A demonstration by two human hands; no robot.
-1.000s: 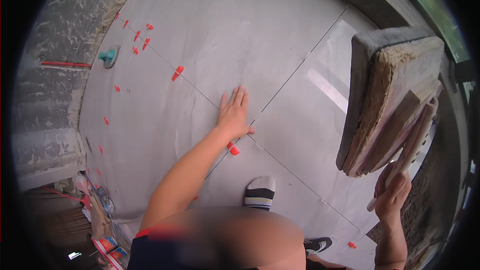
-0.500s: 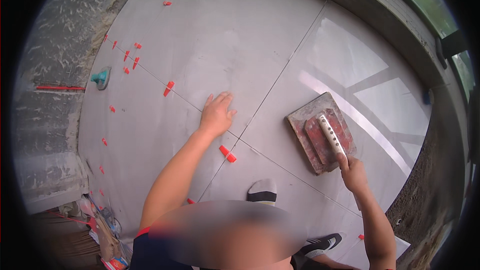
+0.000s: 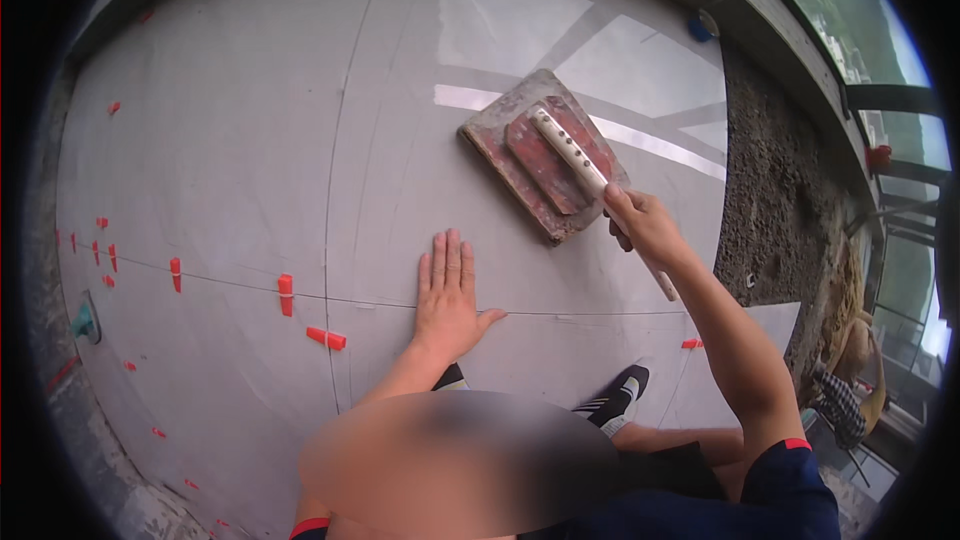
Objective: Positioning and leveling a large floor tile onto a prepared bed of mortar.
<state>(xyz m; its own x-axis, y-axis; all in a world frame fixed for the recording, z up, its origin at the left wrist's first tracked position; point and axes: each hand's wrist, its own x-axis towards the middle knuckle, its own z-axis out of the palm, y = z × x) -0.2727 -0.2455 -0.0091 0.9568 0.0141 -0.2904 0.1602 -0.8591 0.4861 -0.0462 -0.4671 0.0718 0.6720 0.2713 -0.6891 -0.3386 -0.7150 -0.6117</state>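
My right hand (image 3: 645, 230) is closed around the perforated metal handle of a tile tamper (image 3: 535, 155), a worn square block with a smaller red plate on top. The tamper is over the far right-hand grey floor tile (image 3: 400, 180); whether it touches the surface I cannot tell. My left hand (image 3: 450, 305) lies flat on that tile's near edge, fingers stretched forward and thumb out along the joint. Left of this hand, the joints cross, with a red levelling wedge (image 3: 326, 339) just below the crossing and another red wedge (image 3: 286, 295) beside it.
More red wedges, such as one wedge (image 3: 175, 275), line the joint leftward. A teal suction cup (image 3: 85, 322) sits at far left. Rough mortar (image 3: 770, 200) borders the tiles at right, beside a low wall. My shoe (image 3: 620, 395) rests on the near tile.
The view has turned to the right. My left hand has crossed from the left tile to the right-hand one and now lies flat. The tamper has moved farther from the joint crossing.
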